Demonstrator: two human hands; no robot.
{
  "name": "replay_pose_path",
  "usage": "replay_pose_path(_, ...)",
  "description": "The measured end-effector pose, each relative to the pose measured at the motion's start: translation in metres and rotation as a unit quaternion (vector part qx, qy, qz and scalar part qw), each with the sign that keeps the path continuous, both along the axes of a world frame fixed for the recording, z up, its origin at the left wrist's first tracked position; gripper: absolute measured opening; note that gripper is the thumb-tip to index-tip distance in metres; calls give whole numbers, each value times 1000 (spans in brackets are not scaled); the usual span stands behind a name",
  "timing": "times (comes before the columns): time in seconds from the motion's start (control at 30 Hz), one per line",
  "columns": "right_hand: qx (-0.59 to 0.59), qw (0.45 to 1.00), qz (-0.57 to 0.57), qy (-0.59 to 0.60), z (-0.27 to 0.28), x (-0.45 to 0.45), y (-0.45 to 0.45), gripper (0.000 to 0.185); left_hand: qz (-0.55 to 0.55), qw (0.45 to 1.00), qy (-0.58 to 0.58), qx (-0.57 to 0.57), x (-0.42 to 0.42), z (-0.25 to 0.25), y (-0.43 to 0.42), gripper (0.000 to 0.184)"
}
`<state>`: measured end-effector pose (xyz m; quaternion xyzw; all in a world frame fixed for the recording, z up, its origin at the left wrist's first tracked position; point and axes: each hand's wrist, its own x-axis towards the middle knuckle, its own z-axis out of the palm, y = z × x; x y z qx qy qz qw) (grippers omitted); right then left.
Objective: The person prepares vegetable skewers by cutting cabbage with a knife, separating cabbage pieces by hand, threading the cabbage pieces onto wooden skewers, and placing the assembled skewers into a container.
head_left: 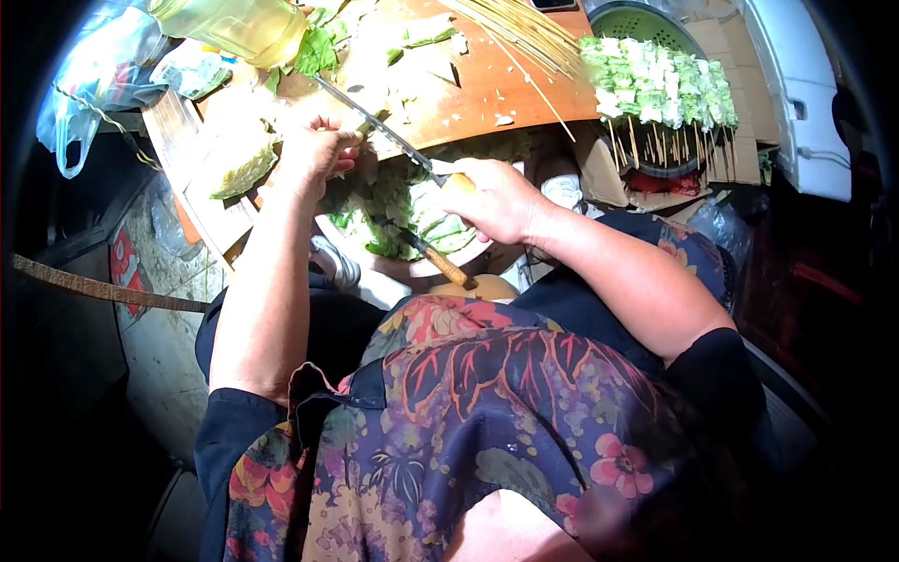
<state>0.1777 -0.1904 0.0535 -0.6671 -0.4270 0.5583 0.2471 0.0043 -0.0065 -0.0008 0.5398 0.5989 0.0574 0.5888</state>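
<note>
My right hand (492,199) is closed round the yellow handle of a long knife (382,125), whose blade slants up and left over the board's front edge. Close to the blade, my left hand (321,152) has its fingers pinched together; what they hold, perhaps a pale green scrap, is too small to make out. Beneath both hands stands a basin of cut green leaves (431,217). A second knife with a wooden handle (440,260) lies in it, handle toward me. Left of my left hand sits a chunk of pale green cabbage (242,161).
Leaf scraps litter the orange-brown board (449,98). Bare bamboo skewers (524,36) lie at its back right. Skewered cabbage pieces (660,82) rest across a green colander (646,23). A yellowish clear tub (229,28) and a plastic bag (98,84) are at the left.
</note>
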Motion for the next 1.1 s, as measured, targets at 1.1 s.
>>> replay_pose_path(1.1, 19, 975, 193, -108, 13, -4, 27, 25, -4, 999, 42, 20, 5, 8, 1, 12)
